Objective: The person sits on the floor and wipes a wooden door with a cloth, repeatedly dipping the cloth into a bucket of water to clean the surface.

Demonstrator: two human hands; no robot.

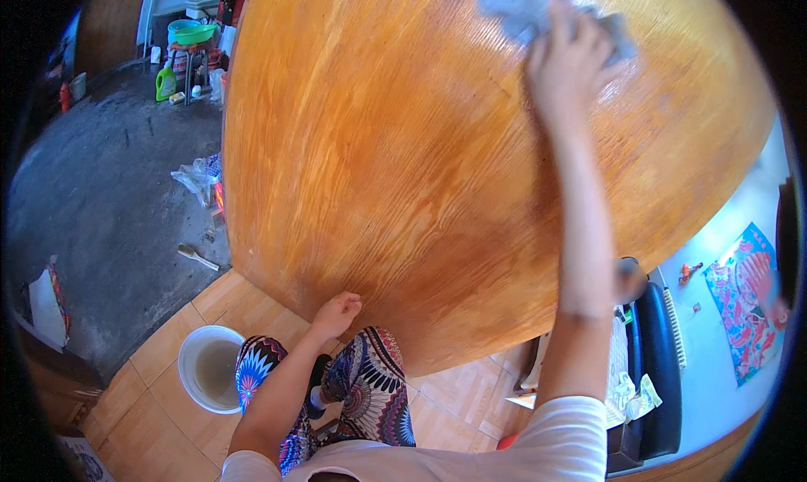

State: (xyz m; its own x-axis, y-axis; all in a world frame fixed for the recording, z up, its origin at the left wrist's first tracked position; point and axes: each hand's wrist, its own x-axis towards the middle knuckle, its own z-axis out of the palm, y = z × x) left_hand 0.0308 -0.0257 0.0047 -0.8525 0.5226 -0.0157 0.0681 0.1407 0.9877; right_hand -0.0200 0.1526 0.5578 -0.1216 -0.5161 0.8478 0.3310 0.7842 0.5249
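A large orange-brown wooden panel (395,171) with streaked grain fills the middle of the view. High on its right part, my right hand (572,66) presses a damp-looking grey-blue cloth (525,11), its arm stretched far forward. The cloth is bunched beneath and around my fingers, and the wood beside it shines. My left hand (336,316) is at the near edge of the panel, above my knees, with its fingers curled in; nothing shows in it. Left of my legs, a white bucket (190,373) with cloudy water stands on the tiles.
On the dark floor (126,179) at left lie a brush (197,257) and a plastic bag (195,181). Farther back, a green bottle (165,82) stands near a stool bearing a green basin (195,34). A black chair (660,368) and a colourful poster (744,301) are at right.
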